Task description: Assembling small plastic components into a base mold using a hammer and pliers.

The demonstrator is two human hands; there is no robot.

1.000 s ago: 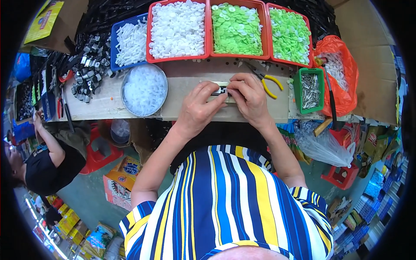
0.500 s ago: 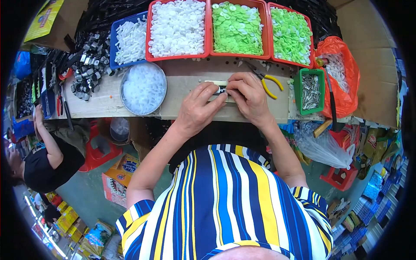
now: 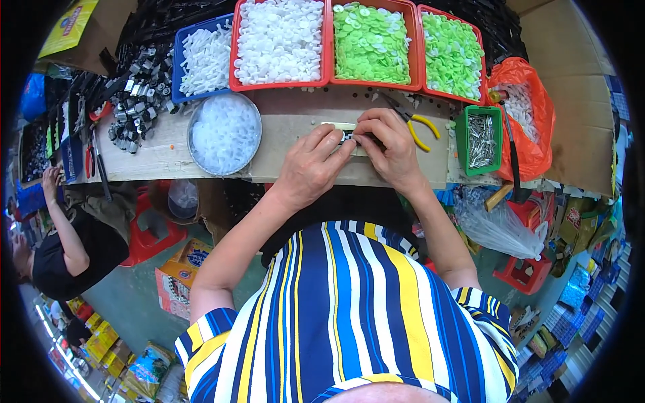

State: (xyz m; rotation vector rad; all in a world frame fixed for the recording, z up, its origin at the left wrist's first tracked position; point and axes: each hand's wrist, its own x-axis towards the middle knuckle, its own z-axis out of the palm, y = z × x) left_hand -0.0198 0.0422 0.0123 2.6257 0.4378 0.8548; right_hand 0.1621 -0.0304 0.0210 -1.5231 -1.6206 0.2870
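My left hand (image 3: 310, 162) and my right hand (image 3: 391, 151) meet over the middle of the bench near its front edge. Their fingertips pinch a small dark and silver part (image 3: 347, 136) from both sides. Fingers cover most of it, so its exact kind does not show. Directly behind the part, a pale flat block (image 3: 341, 125) lies on the bench, partly hidden by the fingers. To the right of my right hand rest pliers (image 3: 423, 129) with yellow handles. A round metal bowl (image 3: 225, 173) of translucent white pieces stands to the left of my left hand.
Along the back stand a blue tray (image 3: 177, 67) and red trays (image 3: 279, 86) of white pieces and green discs. A green basket (image 3: 484, 170) of metal pins, an orange-red bag (image 3: 539, 156) and a black-shafted tool (image 3: 514, 151) are right. Metal parts (image 3: 138, 101) and a co-worker (image 3: 60, 252) are left.
My hands stay together on the small part, with only slight finger shifts. The co-worker's raised hand at the left has moved a little. The whole view has shifted slightly.
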